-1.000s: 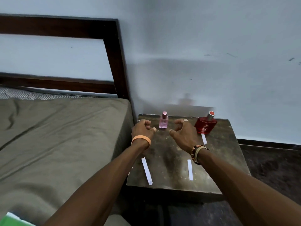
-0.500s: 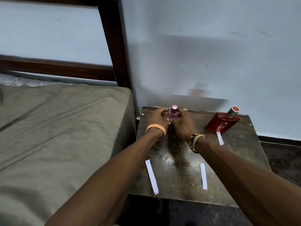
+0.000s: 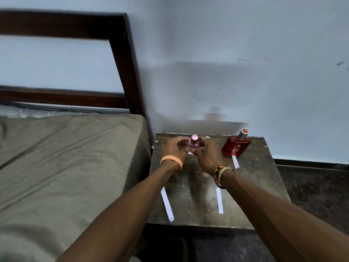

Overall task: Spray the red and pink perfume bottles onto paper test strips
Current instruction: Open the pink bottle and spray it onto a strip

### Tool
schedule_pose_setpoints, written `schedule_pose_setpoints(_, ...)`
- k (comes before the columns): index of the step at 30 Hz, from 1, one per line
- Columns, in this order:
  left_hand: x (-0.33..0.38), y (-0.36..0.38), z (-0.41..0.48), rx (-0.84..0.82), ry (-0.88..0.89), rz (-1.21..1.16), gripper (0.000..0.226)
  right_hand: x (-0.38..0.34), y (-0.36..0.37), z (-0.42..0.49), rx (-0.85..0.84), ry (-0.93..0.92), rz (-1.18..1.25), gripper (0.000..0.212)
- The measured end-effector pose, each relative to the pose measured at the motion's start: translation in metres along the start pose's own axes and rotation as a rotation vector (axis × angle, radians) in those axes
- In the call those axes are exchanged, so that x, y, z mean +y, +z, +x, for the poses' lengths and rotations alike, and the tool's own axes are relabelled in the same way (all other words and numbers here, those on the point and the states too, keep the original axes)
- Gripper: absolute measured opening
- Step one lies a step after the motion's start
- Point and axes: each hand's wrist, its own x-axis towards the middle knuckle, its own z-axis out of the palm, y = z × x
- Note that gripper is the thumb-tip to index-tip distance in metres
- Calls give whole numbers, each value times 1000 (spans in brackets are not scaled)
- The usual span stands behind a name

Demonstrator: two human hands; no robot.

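A small pink perfume bottle [image 3: 192, 145] with a pink cap stands near the back of a dark bedside table [image 3: 198, 186]. My left hand [image 3: 174, 147] grips its left side and my right hand [image 3: 208, 157] grips its right side, fingers curled round the glass. A red perfume bottle [image 3: 236, 146] with a silver and red cap stands at the back right, apart from both hands. A white paper strip [image 3: 235, 162] lies just in front of it. Two more paper strips lie near the front edge, one on the left [image 3: 167, 204] and one in the middle [image 3: 219, 200].
A bed with a grey-green sheet [image 3: 66, 167] and a dark wooden headboard [image 3: 124, 59] adjoins the table's left side. A pale blue wall [image 3: 245, 63] stands right behind the table. Dark floor [image 3: 317, 195] lies to the right.
Both hands moved forward from in front of the pink bottle and closed round it from either side. The head camera shifted; the red bottle and strips stayed put.
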Motion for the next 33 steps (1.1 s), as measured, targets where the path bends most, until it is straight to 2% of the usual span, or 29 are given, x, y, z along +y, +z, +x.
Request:
schedule_pose_setpoints(14,101,61,-78,-135,125,-57,19,17,-128,-96,123,-14,34,20)
schedule_pose_setpoints(19,122,90,-96,-180,133,-62,23,38,-163,-116,152,36,-61,25)
schedule_pose_setpoints(25,124,118,-109,-236,156,33,26,65,-180,-132,167,125,-44,26)
schedule_pose_setpoints(33,96,150,-126,-333,53,64,23,107,-170,-147,116,196,-43,23)
